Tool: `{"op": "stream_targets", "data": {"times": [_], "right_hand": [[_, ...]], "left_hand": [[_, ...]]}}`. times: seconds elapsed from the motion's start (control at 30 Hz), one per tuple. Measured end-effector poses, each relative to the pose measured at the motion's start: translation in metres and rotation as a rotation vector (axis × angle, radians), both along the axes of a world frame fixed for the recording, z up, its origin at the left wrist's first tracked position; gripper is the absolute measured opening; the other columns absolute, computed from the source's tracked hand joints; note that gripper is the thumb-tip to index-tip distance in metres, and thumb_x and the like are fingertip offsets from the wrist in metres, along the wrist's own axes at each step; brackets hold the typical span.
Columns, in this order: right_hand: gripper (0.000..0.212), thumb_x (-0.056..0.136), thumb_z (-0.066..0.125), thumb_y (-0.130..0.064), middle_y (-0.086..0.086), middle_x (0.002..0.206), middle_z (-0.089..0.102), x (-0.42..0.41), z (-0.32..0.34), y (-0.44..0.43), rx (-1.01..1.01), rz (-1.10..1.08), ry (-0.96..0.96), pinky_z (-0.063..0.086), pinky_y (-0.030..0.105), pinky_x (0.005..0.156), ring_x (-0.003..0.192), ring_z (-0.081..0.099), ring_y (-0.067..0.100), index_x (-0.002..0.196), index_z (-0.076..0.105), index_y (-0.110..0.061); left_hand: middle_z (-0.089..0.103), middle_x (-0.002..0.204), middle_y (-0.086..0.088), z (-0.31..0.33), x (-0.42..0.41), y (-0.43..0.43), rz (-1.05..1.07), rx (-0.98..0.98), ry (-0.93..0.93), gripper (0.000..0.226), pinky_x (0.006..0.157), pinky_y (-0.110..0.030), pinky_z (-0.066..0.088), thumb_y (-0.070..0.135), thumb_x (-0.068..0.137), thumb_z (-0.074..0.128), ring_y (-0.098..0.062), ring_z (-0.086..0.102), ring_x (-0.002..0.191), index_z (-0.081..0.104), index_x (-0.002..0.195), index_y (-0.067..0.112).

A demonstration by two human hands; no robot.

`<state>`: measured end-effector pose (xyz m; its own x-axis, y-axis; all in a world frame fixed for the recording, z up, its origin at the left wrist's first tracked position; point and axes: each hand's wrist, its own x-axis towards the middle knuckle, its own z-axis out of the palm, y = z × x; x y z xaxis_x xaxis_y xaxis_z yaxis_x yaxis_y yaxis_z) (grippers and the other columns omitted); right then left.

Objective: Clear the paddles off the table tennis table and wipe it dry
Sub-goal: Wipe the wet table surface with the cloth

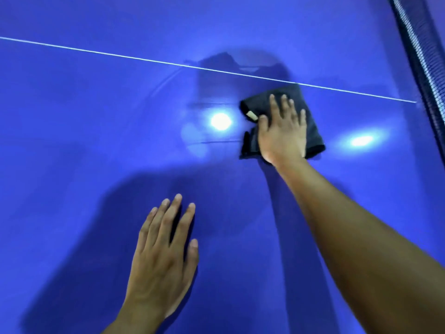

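Right hand [283, 133] flat, fingers straight, pressing folded dark cloth [258, 104] onto blue counter [72, 116] at 2 o'clock, near net [421, 56]. Left hand [163, 256] released, flat at 7 o'clock. No paddles visible. Risk: the ungripped cloth slips or unfolds and leaves streaks.
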<state>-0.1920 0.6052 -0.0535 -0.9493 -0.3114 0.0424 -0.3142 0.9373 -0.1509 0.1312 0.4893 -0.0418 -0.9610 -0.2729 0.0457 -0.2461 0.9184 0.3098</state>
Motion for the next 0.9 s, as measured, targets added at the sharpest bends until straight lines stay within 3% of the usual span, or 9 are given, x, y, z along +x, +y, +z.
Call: {"op": "stream_targets", "data": {"times": [0.27,0.47,0.63,0.8,0.9], "right_hand": [[0.065,0.101,0.035,-0.044,0.007,0.168,0.026,0.125,-0.001,-0.151,-0.087,0.309,-0.013,0.003,0.045,0.127,0.157,0.017,0.021,0.162,0.029,-0.021],[0.061,0.105,0.030,-0.044,0.001,0.171,0.017,0.146,-0.006,-0.169,-0.034,0.386,-0.052,-0.003,0.044,0.127,0.158,0.008,0.016,0.163,0.022,-0.027],[0.059,0.106,0.028,-0.044,-0.001,0.171,0.016,0.149,-0.005,-0.108,-0.065,0.459,-0.067,-0.004,0.042,0.127,0.158,0.007,0.014,0.163,0.021,-0.029],[0.059,0.105,0.034,-0.043,0.000,0.170,0.022,0.117,-0.001,0.022,-0.137,0.303,-0.067,-0.001,0.040,0.127,0.157,0.013,0.015,0.162,0.028,-0.029],[0.060,0.103,0.036,-0.043,0.002,0.169,0.025,0.089,0.000,0.107,-0.154,0.153,-0.037,0.003,0.041,0.127,0.157,0.017,0.016,0.161,0.030,-0.028]], "left_hand": [[0.028,0.166,-0.007,-0.004,0.054,-0.041,0.013,0.037,-0.078,0.059,0.124,-0.047,0.020,0.033,0.101,0.034,-0.028,0.024,0.154,0.039,0.155,0.011],[0.030,0.164,-0.009,-0.004,0.052,-0.037,0.034,0.012,-0.092,0.059,0.123,-0.051,0.022,0.032,0.100,0.033,-0.031,0.024,0.153,0.040,0.154,0.009],[0.023,0.168,-0.009,-0.001,0.046,0.001,0.054,0.003,-0.064,0.061,0.124,-0.051,0.019,0.034,0.102,0.029,-0.030,0.020,0.155,0.031,0.158,0.010],[0.025,0.167,-0.011,-0.003,0.036,0.093,-0.099,-0.009,-0.038,0.062,0.122,-0.056,0.023,0.034,0.099,0.033,-0.033,0.023,0.154,0.037,0.156,0.009],[0.026,0.166,-0.011,-0.004,0.029,0.136,-0.080,-0.017,-0.062,0.063,0.125,-0.051,0.017,0.036,0.099,0.033,-0.032,0.021,0.154,0.036,0.156,0.011]]}}
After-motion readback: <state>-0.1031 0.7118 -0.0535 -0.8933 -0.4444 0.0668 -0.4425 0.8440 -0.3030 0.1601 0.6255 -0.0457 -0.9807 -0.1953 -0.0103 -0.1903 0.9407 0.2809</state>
